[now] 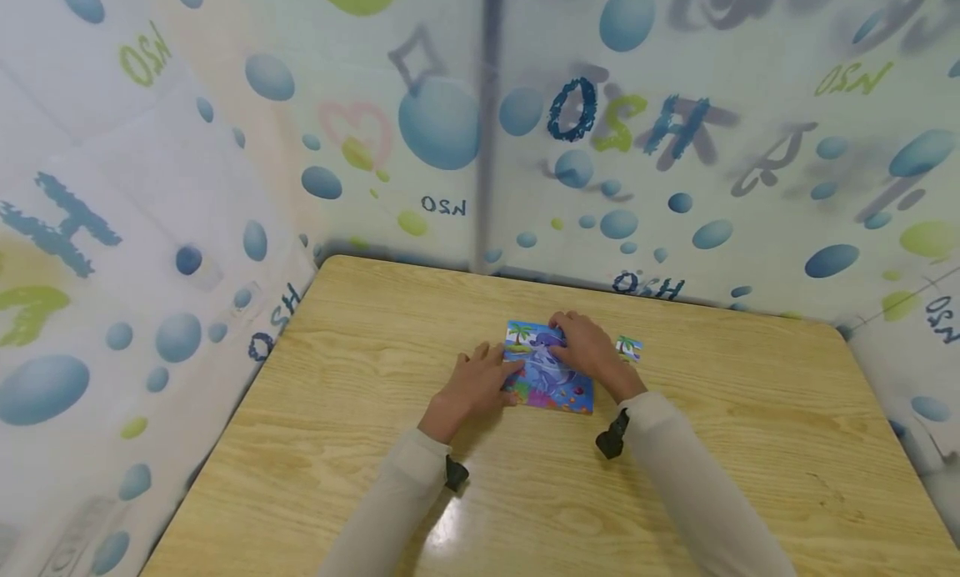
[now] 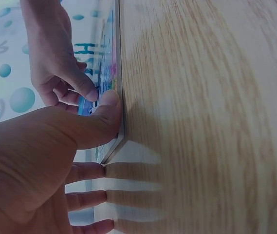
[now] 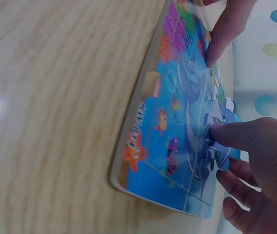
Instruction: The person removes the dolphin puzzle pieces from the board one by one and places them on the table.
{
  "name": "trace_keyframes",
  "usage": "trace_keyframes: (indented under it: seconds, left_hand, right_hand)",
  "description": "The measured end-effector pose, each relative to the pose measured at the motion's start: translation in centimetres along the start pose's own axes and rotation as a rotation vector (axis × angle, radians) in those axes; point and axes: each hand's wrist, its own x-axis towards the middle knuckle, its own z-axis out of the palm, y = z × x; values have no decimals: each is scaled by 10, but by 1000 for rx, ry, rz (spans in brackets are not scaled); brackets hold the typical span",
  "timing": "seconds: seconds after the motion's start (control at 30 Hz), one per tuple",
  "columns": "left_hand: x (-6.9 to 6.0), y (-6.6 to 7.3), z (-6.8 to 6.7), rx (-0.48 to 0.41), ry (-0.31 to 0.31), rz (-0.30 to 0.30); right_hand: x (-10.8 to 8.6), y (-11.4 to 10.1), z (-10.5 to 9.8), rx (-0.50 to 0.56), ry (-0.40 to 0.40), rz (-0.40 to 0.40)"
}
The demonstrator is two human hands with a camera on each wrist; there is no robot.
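A flat blue picture board (image 1: 551,389) with a dolphin, fish and coral lies on the wooden table; in the right wrist view the board (image 3: 153,146) looks like a puzzle. At its upper right, the right hand (image 1: 588,348) pinches a blue dolphin piece (image 3: 226,114) between thumb and fingers, over the board. On the left edge rests the left hand (image 1: 476,381), its thumb (image 2: 110,105) on the board's border and its other fingers spread on the table. A small palm-tree piece (image 1: 628,348) lies right of the board, beside the right wrist.
The wooden table (image 1: 337,352) reaches around the board on all sides. Behind it and at the left stand patterned walls (image 1: 360,202) with blue and green spots. Dark wrist-worn devices (image 1: 611,435) sit at both cuffs.
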Motion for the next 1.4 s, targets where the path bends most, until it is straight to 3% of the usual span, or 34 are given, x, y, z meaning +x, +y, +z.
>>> trace_keyframes:
  seconds: [0.23, 0.5, 0.63, 1.17, 1.4]
  left_hand:
    - [0, -1, 0, -13, 3, 4]
    - [0, -1, 0, -15, 3, 7]
    - [0, -2, -1, -16, -1, 2]
    - [1, 0, 3, -5, 9, 4]
    - [0, -1, 3, 7, 18, 8]
  right_hand:
    - [-2, -3, 2, 56, 33, 24]
    - [-1, 3, 3, 276, 97, 34]
    - [-1, 7, 2, 335, 107, 45]
    - [4, 4, 0, 481, 82, 262]
    - [-5, 20, -16, 541, 129, 260]
